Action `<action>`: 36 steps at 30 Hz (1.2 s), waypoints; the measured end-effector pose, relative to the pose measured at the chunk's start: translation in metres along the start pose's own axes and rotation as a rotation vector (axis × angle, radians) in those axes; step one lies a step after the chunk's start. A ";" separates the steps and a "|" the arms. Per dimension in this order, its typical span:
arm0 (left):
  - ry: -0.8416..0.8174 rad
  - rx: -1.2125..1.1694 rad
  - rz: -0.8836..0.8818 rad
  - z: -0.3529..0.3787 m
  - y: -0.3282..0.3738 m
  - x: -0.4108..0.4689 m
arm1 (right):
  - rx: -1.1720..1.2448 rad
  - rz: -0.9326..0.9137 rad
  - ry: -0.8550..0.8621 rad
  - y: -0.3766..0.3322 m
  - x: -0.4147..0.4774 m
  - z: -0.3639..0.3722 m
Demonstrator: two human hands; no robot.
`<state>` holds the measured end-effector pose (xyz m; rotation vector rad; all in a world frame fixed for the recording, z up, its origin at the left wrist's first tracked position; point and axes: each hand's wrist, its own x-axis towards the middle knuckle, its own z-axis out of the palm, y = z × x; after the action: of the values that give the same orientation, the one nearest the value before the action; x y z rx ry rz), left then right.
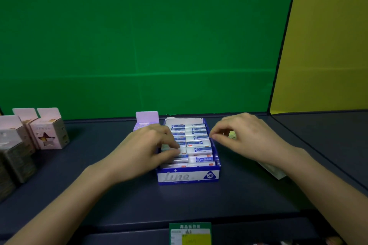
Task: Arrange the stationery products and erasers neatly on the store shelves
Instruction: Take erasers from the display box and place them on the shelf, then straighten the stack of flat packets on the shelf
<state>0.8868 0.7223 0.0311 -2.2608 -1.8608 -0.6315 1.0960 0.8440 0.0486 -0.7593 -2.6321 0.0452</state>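
Note:
A blue and white eraser display box (188, 176) marked "2B" sits in the middle of the dark shelf (199, 201). Two columns of white erasers with blue sleeves (199, 150) fill it. My left hand (145, 149) lies over the left column, and its thumb and fingers pinch an eraser (182, 150) there. My right hand (247, 137) hovers at the box's right wall with curled fingers, the fingertips close to the rim. Whether it touches the wall I cannot tell.
Pink boxes with star windows (46, 132) and grey boxes (16, 157) stand at the left. A lilac box (146, 120) is behind my left hand. A pale green package (272, 169) lies under my right wrist. A green price tag (190, 233) hangs on the front edge.

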 end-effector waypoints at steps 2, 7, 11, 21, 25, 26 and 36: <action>0.091 -0.028 0.015 -0.002 0.008 0.003 | 0.019 0.068 0.060 0.014 -0.005 -0.008; 0.168 -0.094 0.043 -0.003 0.040 0.009 | -0.032 0.408 -0.059 0.065 -0.021 -0.019; 0.148 -0.094 0.072 0.006 0.072 0.017 | -0.095 0.631 -0.338 0.098 -0.033 -0.004; 0.086 -0.114 -0.046 0.064 0.147 0.046 | 0.155 0.633 -0.331 0.118 -0.042 -0.003; -0.028 0.020 -0.316 0.087 0.156 0.064 | 0.414 0.633 -0.196 0.139 -0.053 -0.012; -0.066 0.053 -0.375 0.092 0.159 0.071 | 0.446 0.637 -0.151 0.146 -0.055 -0.013; -0.199 0.023 -0.716 0.121 0.162 0.138 | 0.666 0.649 0.077 0.184 -0.073 -0.010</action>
<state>1.0900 0.8554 0.0023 -1.6448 -2.7722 -0.4611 1.2490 0.9619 0.0050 -1.2600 -1.9772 0.9814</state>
